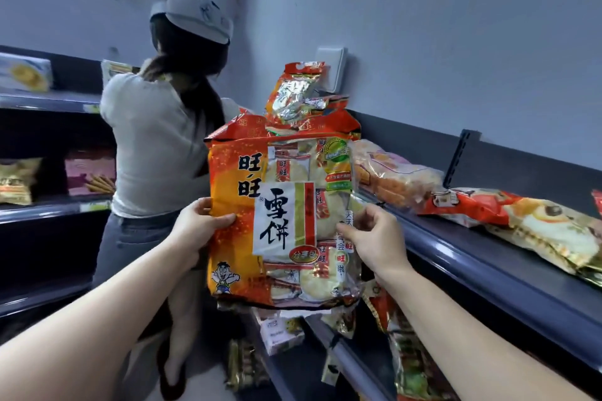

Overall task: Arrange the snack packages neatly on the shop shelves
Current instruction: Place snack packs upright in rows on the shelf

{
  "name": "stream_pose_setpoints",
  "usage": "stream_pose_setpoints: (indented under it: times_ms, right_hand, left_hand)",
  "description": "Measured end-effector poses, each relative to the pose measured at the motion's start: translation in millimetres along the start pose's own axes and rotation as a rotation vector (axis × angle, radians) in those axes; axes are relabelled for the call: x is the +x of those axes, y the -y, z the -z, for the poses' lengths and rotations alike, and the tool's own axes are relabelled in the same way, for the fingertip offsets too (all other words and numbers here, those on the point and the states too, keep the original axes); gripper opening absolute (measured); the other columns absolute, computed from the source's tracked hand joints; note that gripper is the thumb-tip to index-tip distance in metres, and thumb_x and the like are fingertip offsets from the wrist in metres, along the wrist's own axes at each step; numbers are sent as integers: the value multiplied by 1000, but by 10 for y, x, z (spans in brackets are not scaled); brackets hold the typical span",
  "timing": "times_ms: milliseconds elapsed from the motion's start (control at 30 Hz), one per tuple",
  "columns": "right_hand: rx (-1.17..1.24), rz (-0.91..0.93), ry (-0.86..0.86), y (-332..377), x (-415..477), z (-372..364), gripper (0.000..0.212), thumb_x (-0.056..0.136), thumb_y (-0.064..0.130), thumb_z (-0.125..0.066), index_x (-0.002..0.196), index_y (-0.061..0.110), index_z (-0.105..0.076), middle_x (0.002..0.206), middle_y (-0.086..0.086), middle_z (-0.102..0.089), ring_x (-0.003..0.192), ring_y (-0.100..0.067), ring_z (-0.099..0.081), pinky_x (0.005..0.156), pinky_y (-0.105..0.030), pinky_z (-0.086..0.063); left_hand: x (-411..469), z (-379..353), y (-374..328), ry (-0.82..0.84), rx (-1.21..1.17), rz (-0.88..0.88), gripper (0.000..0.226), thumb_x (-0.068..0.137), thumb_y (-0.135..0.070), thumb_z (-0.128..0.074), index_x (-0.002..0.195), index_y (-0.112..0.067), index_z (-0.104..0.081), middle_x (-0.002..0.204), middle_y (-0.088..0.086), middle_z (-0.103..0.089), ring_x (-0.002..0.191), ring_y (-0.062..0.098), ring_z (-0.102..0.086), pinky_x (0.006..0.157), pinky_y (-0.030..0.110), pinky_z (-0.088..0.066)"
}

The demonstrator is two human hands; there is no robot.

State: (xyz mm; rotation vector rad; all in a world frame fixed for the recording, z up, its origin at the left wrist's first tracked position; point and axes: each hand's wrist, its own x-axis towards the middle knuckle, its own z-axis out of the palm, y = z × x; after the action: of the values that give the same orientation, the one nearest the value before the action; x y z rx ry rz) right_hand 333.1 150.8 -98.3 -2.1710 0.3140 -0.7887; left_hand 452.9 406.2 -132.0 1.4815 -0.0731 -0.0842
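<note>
Orange rice-cracker bag point(283, 215) stands upright between my hands: left hand point(198, 225) grips its left edge, right hand point(368, 238) pinches its right edge. Behind it, a second orange bag point(296, 94); rightward, more packages point(391, 172) lie flat on the dark shelf point(472, 257).

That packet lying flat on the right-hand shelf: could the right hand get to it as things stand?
Probably yes, once freed: the right hand is pinching the big orange bag, but the flat packet lies uncovered on the open shelf beside it.

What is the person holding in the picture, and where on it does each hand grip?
A large orange rice cracker bag, held upright: the left hand grips its left edge, the right hand pinches its right edge.
</note>
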Motion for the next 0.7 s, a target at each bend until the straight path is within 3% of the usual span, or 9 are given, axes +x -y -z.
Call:
stream_pose_setpoints:
  times_ms: [100,200,367,467,700]
  right_hand:
    - [3,15,-52,86,332,-74,31,73,21,-82,63,17,-52,68,-2,-65,68,-25,-62,67,-43,-52]
    - [48,37,-121,209,684,-160,28,74,19,-81,63,19,-55,67,3,-64,66,-19,-61,66,-40,-53]
    - [108,16,-237,453,1255,-327,21,76,17,-79,69,17,-59,71,2,-64,72,-23,-62,71,-38,-53]
    - [135,-19,-311,586,1559,-422,27,78,16,-77,64,18,-54,64,4,-58,64,-18,-55,69,-43,-52]
    - [109,-28,-411,791,2255,-600,24,80,20,-75,69,14,-55,66,6,-56,68,-15,-53,67,-31,-44]
  left_hand:
    - [365,-84,-183,25,-36,-55,49,81,-6,-74,126,-13,-56,110,9,-67,92,25,-66,78,40,-53]
    - [766,-151,-428,71,-53,-90,46,80,-10,-74,122,-18,-57,107,5,-68,92,23,-66,77,40,-53]
    - [1488,-211,-811,153,-149,-137,69,71,-18,-81,133,-22,-51,116,8,-67,100,30,-68,89,54,-53]
    - [1822,-307,-1017,161,-66,-215,61,82,-18,-74,137,-17,-48,119,6,-64,104,25,-64,95,49,-50]
    - [2596,-557,-1267,170,-20,-267,54,84,-30,-71,131,-14,-52,124,6,-63,111,25,-60,103,48,-44]
